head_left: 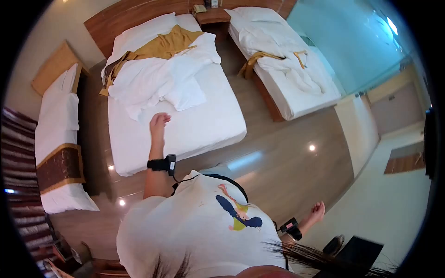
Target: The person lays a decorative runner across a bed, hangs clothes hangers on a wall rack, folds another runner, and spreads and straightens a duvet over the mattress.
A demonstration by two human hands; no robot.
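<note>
My left hand (159, 121) hangs above the front of the middle bed (208, 129), with loosely bent fingers and nothing visible in it. The bed has a white sheet, and a rumpled white duvet (153, 85) lies beyond the hand. A gold-brown bed runner (162, 45) is bunched across the duvet and pillows. Held out to the side, my right hand (317, 214) is over the floor near the wall, its fingers slightly curled and apart, holding nothing I can see. Each wrist wears a black strap with a small device (170, 163).
On the right stands another bed (296, 104) with a crumpled duvet (278, 58) and a gold-brown cloth (250, 65). A narrow made bed (58, 120) is at the left by striped curtains (21, 185). Between the beds is a wooden nightstand (212, 16) with a telephone (199, 8).
</note>
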